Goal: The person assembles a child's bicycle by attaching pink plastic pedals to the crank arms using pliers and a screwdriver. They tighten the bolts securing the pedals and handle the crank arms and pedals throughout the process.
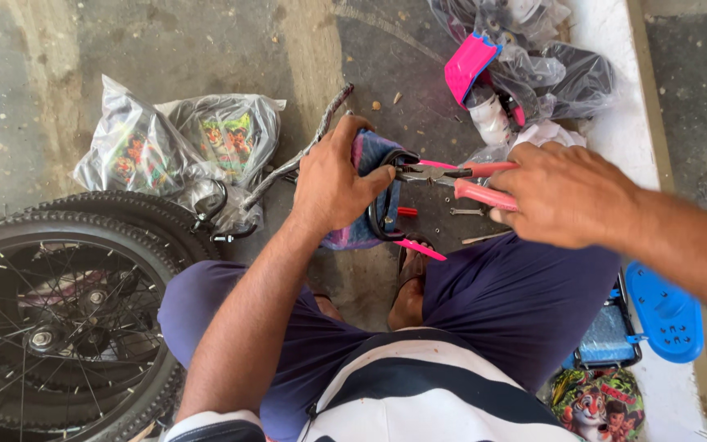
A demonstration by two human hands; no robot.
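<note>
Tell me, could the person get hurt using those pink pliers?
Maybe. The left hand grips the blue-and-pink part right beside the nose of the pliers, so a slip by the right hand could pinch the thumb. Small tools lie loose on the floor near the sandalled foot.

The person sits with both knees spread, thighs in dark blue shorts, and both bare arms stretched forward. The left arm runs from the near left up toward the middle, wrist straight, back of the left hand [333, 182] facing up; its fingers curl downward in a closed grip and the thumb points right. The right arm enters from the far right edge and reaches leftward, forearm nearly level. The right hand [562, 192] is knuckles up, fingers folded under in a tight clasp. The hands are near each other, not touching.
</note>
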